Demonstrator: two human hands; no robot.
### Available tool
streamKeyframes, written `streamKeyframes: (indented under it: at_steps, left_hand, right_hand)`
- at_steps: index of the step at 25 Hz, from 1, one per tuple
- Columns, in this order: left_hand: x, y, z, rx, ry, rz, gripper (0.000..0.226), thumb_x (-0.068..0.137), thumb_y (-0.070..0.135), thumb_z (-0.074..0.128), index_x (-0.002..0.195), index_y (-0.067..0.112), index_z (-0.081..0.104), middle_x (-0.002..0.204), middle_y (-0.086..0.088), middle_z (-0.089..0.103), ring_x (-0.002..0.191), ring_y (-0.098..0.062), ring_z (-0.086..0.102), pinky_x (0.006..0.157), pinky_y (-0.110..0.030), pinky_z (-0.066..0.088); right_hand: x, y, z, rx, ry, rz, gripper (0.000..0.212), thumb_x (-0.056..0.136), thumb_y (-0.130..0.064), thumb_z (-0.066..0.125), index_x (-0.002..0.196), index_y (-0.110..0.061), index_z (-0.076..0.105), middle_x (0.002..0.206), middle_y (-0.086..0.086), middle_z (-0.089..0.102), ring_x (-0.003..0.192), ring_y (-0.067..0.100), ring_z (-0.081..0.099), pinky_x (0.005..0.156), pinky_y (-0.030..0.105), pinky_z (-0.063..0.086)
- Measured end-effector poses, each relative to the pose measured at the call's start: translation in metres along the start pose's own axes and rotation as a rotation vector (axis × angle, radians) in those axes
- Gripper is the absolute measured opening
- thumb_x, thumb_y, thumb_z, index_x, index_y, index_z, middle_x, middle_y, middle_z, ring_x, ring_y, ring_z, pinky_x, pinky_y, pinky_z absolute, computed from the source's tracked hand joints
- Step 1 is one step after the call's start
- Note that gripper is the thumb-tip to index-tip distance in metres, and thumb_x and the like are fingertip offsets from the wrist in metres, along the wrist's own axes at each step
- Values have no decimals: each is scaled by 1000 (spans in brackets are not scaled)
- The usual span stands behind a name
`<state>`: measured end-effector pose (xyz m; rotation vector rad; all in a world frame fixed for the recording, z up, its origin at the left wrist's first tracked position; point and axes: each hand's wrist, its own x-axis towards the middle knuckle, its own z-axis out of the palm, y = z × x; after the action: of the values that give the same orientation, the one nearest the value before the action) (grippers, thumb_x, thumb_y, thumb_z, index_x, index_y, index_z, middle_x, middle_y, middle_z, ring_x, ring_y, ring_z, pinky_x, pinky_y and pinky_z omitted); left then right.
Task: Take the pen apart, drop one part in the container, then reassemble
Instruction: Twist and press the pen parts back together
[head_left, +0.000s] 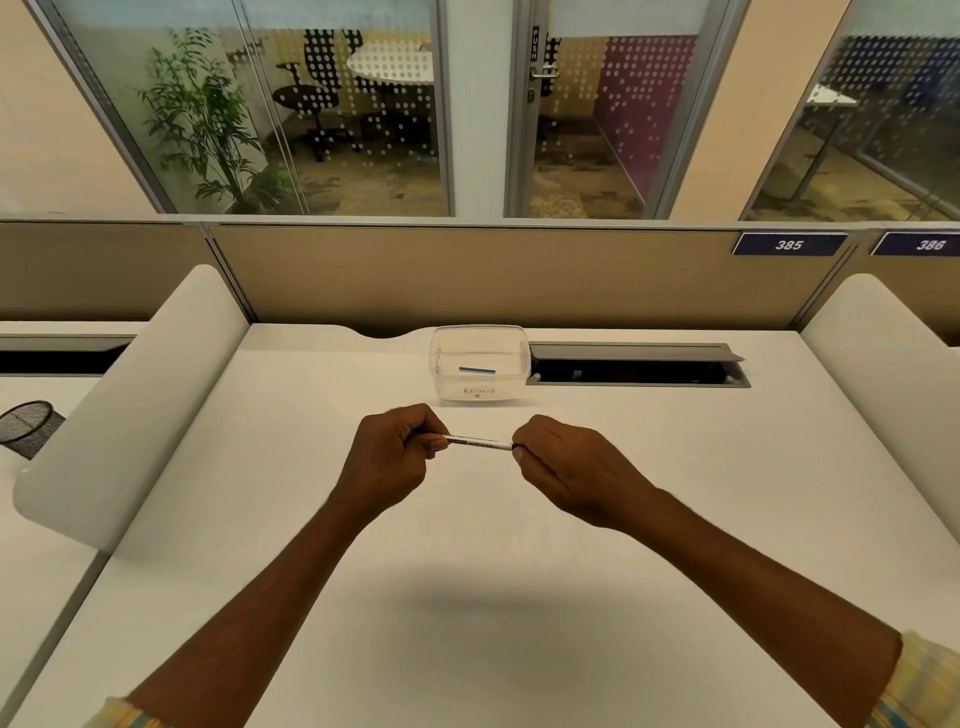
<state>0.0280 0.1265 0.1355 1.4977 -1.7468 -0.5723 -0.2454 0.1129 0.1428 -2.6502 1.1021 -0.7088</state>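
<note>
both forearms reach forward, left hand (393, 457) and right hand (563, 467) each closed around an end of the level pen (480, 442) above the desk (467, 597).

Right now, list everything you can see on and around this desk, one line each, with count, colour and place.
pen: one, white with black print, held level above the desk between both hands
container: one, clear plastic, at the back of the desk
blue strip: one, blue, inside the container
cable hatch: one, grey, open, right of the container
mesh cup: one, black, on the neighbouring desk at far left
number plates: two, dark blue, on the partition
desk: one, white
left hand: closed on the pen's left end
right hand: closed on the pen's right end
</note>
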Motion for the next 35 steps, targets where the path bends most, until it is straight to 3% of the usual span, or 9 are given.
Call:
streamKeyframes:
  at_steps: [5, 9, 11, 15, 22, 27, 30, 33, 35]
  left_hand:
    - [2, 4, -5, 19, 59, 88, 26, 87, -10, 68, 81, 14, 74, 70, 7, 70, 73, -15, 67, 65, -15, 49]
    - [4, 5, -5, 45, 91, 134, 21, 87, -6, 68, 82, 13, 74, 71, 9, 69, 70, -7, 66, 65, -14, 48]
    - [5, 2, -5, 47, 90, 103, 24, 88, -11, 70, 82, 12, 75, 69, 9, 68, 70, -8, 66, 65, -11, 46]
    - [3, 0, -1, 44, 82, 51, 27, 89, -12, 70, 80, 14, 74, 67, 10, 68, 71, -14, 66, 63, -17, 48]
    - [1, 2, 7, -16, 39, -24, 28, 90, -8, 70, 79, 18, 73, 67, 4, 70, 71, -15, 65, 63, -16, 48]
    - [-3, 4, 8, 13, 67, -27, 26, 90, -8, 70, 80, 16, 74, 68, 11, 70, 71, -10, 66, 63, -17, 49]
    - [-4, 8, 8, 79, 120, 34, 24, 89, -10, 71, 82, 13, 74, 71, 10, 70, 70, -13, 67, 65, -33, 55]
    - [-3, 9, 8, 136, 155, 93, 23, 88, -11, 73, 82, 12, 74, 74, 7, 71, 70, -18, 64, 64, -36, 54]
    - [-2, 7, 8, 108, 145, 65, 25, 88, -11, 71, 82, 12, 74, 72, 9, 70, 69, -15, 65, 64, -34, 54]
  right_hand:
    - [10, -10, -2, 609, -108, 434, 23, 101, -28, 51, 82, -20, 61, 71, -10, 58, 62, 9, 46, 58, 23, 39]
    - [18, -9, -13, 1221, -299, 863, 24, 99, -29, 56, 82, -17, 68, 73, 2, 59, 50, 13, 36, 51, 24, 33]
    - [17, -6, -12, 1119, -258, 807, 24, 103, -33, 60, 89, -17, 71, 78, 1, 66, 53, 12, 48, 53, 24, 39]
    - [8, -7, 0, 453, 26, 407, 6, 101, -29, 71, 101, -23, 69, 93, -10, 70, 74, 10, 65, 66, 15, 49]
    - [2, -7, 7, -239, 216, -42, 13, 100, -1, 61, 90, -5, 68, 83, 9, 64, 68, 30, 58, 54, 43, 50]
    - [7, -11, 5, -165, 187, 12, 12, 95, 3, 64, 87, -4, 69, 81, 9, 66, 68, 31, 60, 57, 40, 49]
    - [14, -9, 5, 186, 90, 274, 11, 98, -1, 69, 89, -6, 74, 81, 4, 70, 72, 23, 63, 67, 35, 50]
    - [22, -1, 0, 584, -29, 610, 25, 97, -3, 70, 78, -18, 76, 67, -5, 70, 54, 6, 59, 58, 21, 49]
    - [23, 0, -5, 566, -15, 601, 20, 96, -9, 74, 79, -20, 78, 69, -6, 72, 54, 6, 63, 58, 21, 50]
